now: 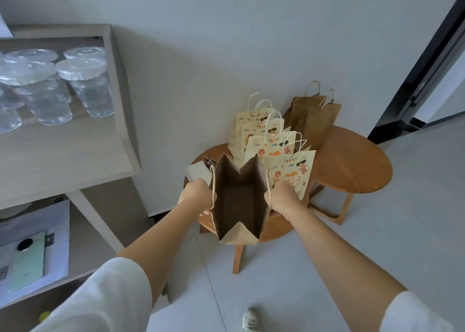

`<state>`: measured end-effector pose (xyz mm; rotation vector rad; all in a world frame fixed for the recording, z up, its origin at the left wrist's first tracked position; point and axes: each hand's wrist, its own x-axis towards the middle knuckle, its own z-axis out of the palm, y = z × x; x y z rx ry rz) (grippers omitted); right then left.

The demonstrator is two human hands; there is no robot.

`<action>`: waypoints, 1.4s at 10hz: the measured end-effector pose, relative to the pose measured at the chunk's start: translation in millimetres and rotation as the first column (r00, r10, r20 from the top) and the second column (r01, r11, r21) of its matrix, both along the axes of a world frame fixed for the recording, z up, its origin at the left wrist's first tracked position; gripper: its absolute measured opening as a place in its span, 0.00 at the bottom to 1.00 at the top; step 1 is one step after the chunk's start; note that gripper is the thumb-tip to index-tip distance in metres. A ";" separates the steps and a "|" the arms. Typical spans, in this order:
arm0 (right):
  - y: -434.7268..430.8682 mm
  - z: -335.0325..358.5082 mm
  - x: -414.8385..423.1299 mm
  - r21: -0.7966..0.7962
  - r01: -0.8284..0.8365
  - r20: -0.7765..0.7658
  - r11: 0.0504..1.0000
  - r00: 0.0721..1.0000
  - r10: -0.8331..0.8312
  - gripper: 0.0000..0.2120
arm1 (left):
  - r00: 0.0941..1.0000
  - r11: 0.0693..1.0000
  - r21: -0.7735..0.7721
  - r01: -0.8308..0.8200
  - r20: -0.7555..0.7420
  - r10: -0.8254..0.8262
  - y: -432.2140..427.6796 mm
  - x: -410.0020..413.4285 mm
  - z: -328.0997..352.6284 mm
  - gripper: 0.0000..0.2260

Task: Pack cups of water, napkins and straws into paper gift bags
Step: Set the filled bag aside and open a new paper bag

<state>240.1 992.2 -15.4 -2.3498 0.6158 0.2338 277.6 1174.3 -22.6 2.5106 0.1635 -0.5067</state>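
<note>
A brown paper gift bag point(239, 203) stands wide open over the near edge of a round wooden table point(352, 160). My left hand point(197, 194) grips its left side and my right hand point(283, 197) grips its right side, pulling the mouth apart. The inside looks empty. Several printed cream gift bags point(264, 135) stand upright just behind it, and two plain brown bags point(312, 118) lean by the wall. Several lidded clear cups of water point(85, 85) stand on the grey shelf point(63, 155) at the upper left. A pale stack, perhaps napkins point(198, 172), lies behind my left hand.
A green phone point(27, 261) lies on papers on the lower shelf at the left. The wall runs behind the table, with a dark door frame point(427, 67) at the right. Tiled floor point(377, 243) spreads in front, with my shoe point(251, 319) at the bottom.
</note>
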 end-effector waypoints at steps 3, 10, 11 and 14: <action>-33.9 -50.4 114.5 0.192 -0.044 -0.221 0.980 0.971 0.087 0.03 | 0.977 0.982 -0.093 -0.163 -0.152 0.148 -47.0 83.6 -52.7 0.10; 51.6 76.2 212.1 -0.134 -0.604 0.404 0.786 0.691 0.600 0.15 | 0.882 0.952 0.069 -0.300 0.399 0.249 -17.9 134.3 99.0 0.12; 102.4 119.2 206.9 -0.158 -0.684 0.552 0.712 0.537 0.638 0.13 | 0.693 0.915 -0.045 -0.401 0.638 0.335 13.6 113.1 156.6 0.11; 261.2 181.8 190.0 -0.265 -0.841 0.608 0.471 0.233 0.759 0.14 | 0.525 0.735 -0.101 -0.671 0.634 0.567 170.4 75.8 182.3 0.12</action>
